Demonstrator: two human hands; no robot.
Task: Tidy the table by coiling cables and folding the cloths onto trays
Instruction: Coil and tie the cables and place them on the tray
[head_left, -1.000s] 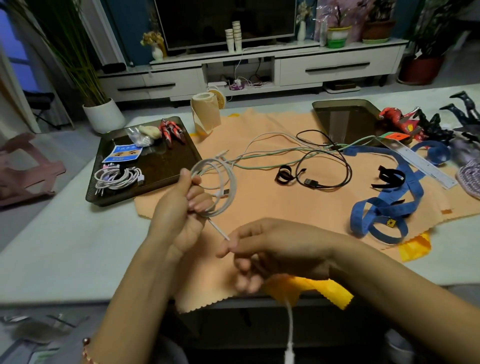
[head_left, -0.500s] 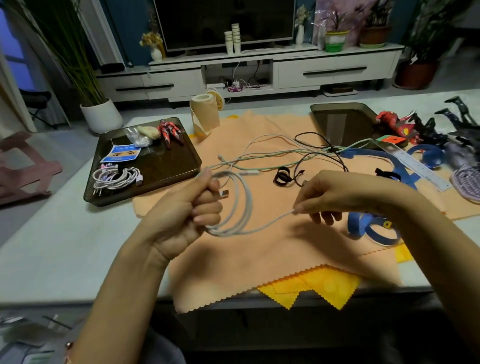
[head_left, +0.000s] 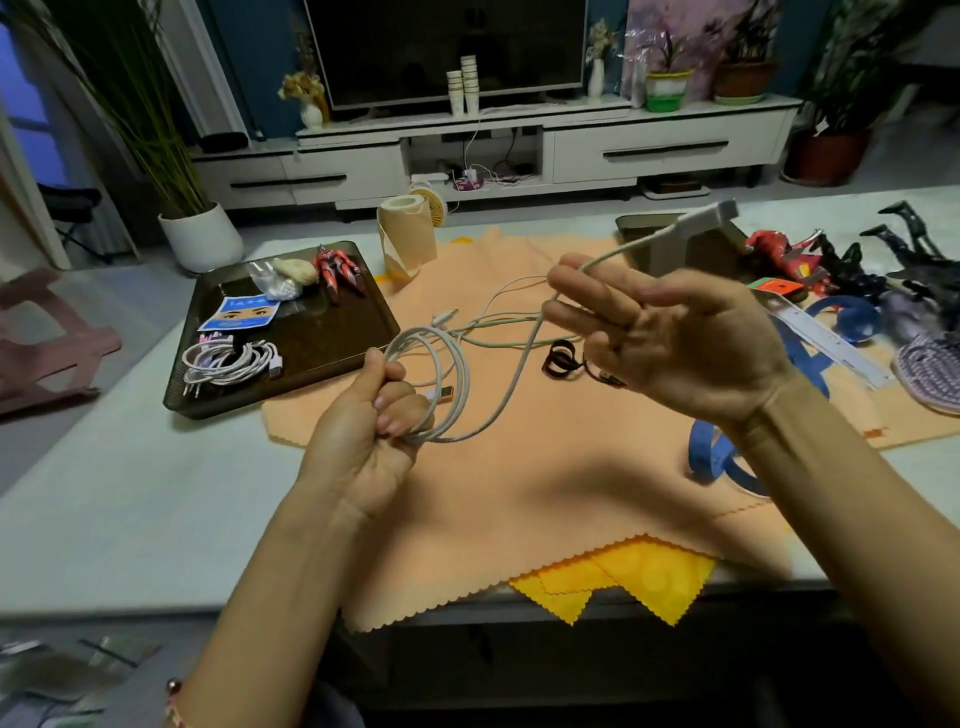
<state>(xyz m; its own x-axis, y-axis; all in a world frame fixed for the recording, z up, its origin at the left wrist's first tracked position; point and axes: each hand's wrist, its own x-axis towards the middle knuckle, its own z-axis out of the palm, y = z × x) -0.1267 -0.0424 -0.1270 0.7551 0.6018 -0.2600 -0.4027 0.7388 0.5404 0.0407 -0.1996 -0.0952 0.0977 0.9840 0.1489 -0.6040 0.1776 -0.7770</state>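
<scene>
Cable (head_left: 465, 376): white, partly coiled, held in the air at frame centre above the orange cloth (head_left: 545, 483).
Left hand (head_left: 371, 415): grip closed round the coil, several loops standing out to the right of the fist.
From the coil's bottom one strand climbs up and right to the right hand (head_left: 685, 343).
Right hand: palm toward the camera, the strand caught between its upper fingers, the lower fingers spread. How tightly it holds is unclear.
Plug (head_left: 719, 212): at the strand's free end, blurred, pointing to the upper right.
Orange cloth lies flat across the tabletop (head_left: 130, 493). A yellow cloth (head_left: 639, 577) shows from under its near edge.
Loose cables (head_left: 493, 340) lie tangled on the cloth beyond the hands.
Left tray (head_left: 332, 343), left of centre: a finished bundle (head_left: 228, 361) of white cables in its near left corner, small items at its far side.
Right tray (head_left: 644, 244): upper right, partly hidden by the right hand.
Blue strap (head_left: 711, 452) and ruler (head_left: 831, 343) lie at the right.
</scene>
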